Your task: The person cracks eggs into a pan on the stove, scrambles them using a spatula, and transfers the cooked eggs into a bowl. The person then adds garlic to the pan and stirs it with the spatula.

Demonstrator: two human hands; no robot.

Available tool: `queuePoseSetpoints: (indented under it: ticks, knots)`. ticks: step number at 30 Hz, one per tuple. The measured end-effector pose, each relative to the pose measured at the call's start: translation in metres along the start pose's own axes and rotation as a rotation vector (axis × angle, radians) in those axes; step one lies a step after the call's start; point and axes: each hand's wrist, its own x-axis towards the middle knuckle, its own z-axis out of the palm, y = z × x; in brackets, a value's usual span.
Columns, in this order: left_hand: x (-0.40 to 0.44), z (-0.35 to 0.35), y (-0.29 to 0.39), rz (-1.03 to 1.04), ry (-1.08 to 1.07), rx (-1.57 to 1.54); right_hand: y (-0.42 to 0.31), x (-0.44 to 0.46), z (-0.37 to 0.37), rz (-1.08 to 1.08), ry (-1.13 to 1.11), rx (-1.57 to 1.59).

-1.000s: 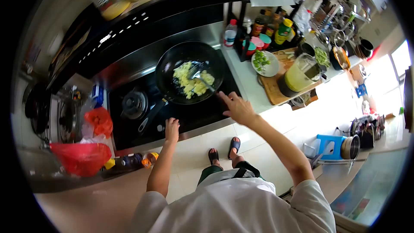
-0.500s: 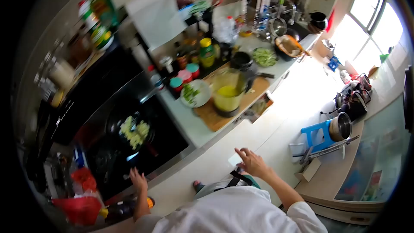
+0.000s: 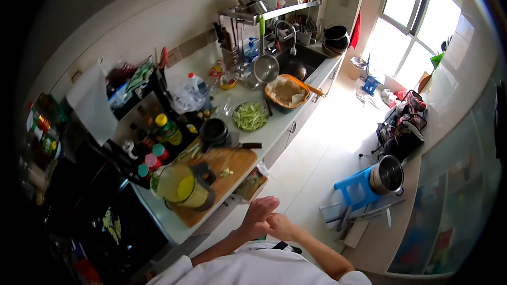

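Observation:
My left hand (image 3: 257, 215) is held up in front of my body with its fingers stretched out. Against it rests my right hand (image 3: 284, 228), its fingers bent in and partly hidden where the two hands meet. No object shows between them. Closest to the hands on the counter is a wooden cutting board (image 3: 237, 161), with a knife (image 3: 250, 145) and a few pale green pieces (image 3: 226, 172). A clear pitcher (image 3: 177, 183) with yellow contents stands at the board's near left end. Chopped pale green vegetable lies in the wok (image 3: 108, 243) on the dark stove.
A plate of sliced green vegetable (image 3: 250, 116), an orange-rimmed basket (image 3: 287, 92) and the sink (image 3: 311, 63) line the counter. Bottles (image 3: 168, 130) and jars stand along the wall. On the right are a blue stool (image 3: 353, 187) and a steel pot (image 3: 387, 174).
My view has swung right, toward the sink and window. My hands, apart before with the left near the stove, have come together before my body.

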Motion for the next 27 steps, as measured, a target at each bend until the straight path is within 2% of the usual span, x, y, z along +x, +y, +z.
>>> queuePoseSetpoints:
  ticks: [2, 6, 8, 9, 12, 14, 16, 19, 20, 22, 26, 27]
  knots:
    - [0.049, 0.007, -0.018, 0.056, -0.045, 0.061, 0.021, 0.017, -0.013, -0.125, 0.247, -0.148]
    - [0.116, 0.028, -0.073, 0.089, -0.238, -0.117, 0.073, 0.053, -0.075, -0.321, 0.236, -0.145]
    - [0.162, 0.030, -0.089, 0.075, -0.320, -0.172, 0.078, 0.065, -0.125, -0.422, 0.253, -0.124]
    - [0.188, 0.021, -0.084, -0.009, -0.289, -0.192, 0.075, 0.060, -0.162, -0.190, -0.001, -0.286]
    - [0.237, 0.028, -0.134, -0.239, -0.254, -0.420, 0.067, 0.057, -0.272, -0.579, 0.382, -0.200]
    - [0.266, 0.033, -0.157, -0.351, -0.161, -0.348, 0.056, 0.043, -0.355, -0.588, 0.351, 0.093]
    - [0.287, 0.048, -0.176, -0.204, -0.196, -0.125, 0.028, 0.014, -0.425, -0.735, 0.504, 0.294]
    - [0.305, 0.077, -0.180, -0.243, -0.360, -0.157, 0.007, 0.003, -0.483, -1.185, 0.549, 0.794]
    - [0.310, 0.087, -0.180, -0.219, -0.395, -0.160, 0.006, 0.000, -0.495, -1.308, 0.532, 0.871]
    - [0.318, 0.101, -0.180, -0.179, -0.462, -0.157, 0.014, -0.013, -0.511, -1.431, 0.557, 0.894]
    - [0.341, 0.120, -0.171, -0.420, -0.432, -0.089, 0.053, -0.035, -0.547, -1.550, 0.611, 0.867]
    - [0.339, 0.128, -0.177, -0.408, -0.393, -0.081, 0.064, -0.039, -0.557, -1.572, 0.614, 0.861]
